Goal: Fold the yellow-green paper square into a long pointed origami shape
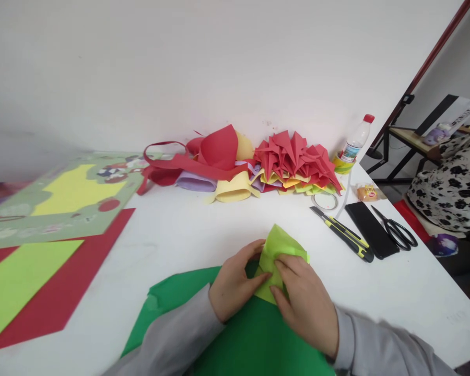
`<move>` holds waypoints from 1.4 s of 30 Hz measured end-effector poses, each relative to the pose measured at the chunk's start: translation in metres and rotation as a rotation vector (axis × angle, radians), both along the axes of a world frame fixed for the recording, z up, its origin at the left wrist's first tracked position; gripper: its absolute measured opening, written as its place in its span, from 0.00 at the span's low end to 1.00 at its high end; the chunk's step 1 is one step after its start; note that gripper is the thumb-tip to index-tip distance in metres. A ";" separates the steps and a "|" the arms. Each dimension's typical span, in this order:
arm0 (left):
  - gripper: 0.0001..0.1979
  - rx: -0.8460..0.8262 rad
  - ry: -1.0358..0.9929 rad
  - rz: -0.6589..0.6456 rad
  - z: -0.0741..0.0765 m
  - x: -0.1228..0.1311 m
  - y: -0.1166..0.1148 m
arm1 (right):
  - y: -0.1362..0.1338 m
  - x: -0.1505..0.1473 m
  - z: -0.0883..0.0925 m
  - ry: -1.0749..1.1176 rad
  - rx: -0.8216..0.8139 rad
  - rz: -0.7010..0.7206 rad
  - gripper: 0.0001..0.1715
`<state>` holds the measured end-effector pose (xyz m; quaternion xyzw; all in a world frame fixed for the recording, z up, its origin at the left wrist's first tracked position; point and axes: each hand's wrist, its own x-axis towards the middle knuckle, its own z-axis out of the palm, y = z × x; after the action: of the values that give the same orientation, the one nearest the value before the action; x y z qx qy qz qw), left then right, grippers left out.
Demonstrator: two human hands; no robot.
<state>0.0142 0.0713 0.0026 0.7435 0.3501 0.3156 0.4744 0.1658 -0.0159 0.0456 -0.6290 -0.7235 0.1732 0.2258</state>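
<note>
A lime-green sheet of folding paper point(280, 241), partly folded, is held between both hands above a larger dark green sheet point(254, 339). My left hand point(237, 282) grips its left side, thumb on the front and fingers curled behind the edge. Across the right part lies my right hand point(303, 300), its fingers and thumb pressing on the paper's face. The tips of both thumbs are close together near the middle. Creases show on the upper part; the fingers cover much of the lower part.
Red folded paper pieces point(290, 154) and paper cones point(219, 149) line the wall. To the right lie a utility knife point(344, 235), a black case point(370, 230), scissors point(395, 228), a tape roll point(325, 201) and a bottle point(355, 141). Coloured sheets point(90, 271) spread at left.
</note>
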 end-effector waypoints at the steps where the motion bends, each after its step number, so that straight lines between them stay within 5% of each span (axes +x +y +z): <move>1: 0.26 0.001 0.002 0.004 -0.001 0.000 0.000 | 0.001 0.001 0.000 0.024 -0.008 -0.008 0.15; 8: 0.23 0.034 0.027 0.108 -0.007 -0.002 0.000 | 0.010 0.008 -0.004 0.174 -0.048 0.075 0.20; 15: 0.15 0.095 0.131 0.265 0.003 -0.010 -0.008 | 0.009 0.009 -0.003 0.334 -0.052 0.134 0.19; 19: 0.12 0.039 0.137 0.264 0.011 -0.012 -0.007 | 0.006 0.006 -0.003 0.370 0.002 0.172 0.17; 23: 0.12 -0.121 0.072 0.257 0.016 -0.011 -0.007 | 0.006 0.004 -0.011 0.418 0.019 -0.032 0.05; 26: 0.12 -0.194 0.033 0.247 0.017 -0.011 -0.008 | 0.008 0.002 -0.018 0.538 -0.036 -0.166 0.14; 28: 0.11 -0.200 0.029 0.241 0.018 -0.011 -0.008 | 0.010 0.000 -0.020 0.586 -0.063 -0.141 0.17; 32: 0.12 -0.208 0.032 0.188 0.020 -0.014 -0.005 | 0.012 0.000 -0.019 0.512 -0.057 -0.077 0.03; 42: 0.16 -0.084 0.132 0.098 0.015 -0.016 -0.004 | 0.014 -0.004 -0.021 0.573 -0.030 -0.129 0.09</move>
<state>-0.0019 0.0670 0.0172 0.7240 0.4294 0.2737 0.4652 0.1616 -0.0016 0.0249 -0.6024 -0.5863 0.3397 0.4219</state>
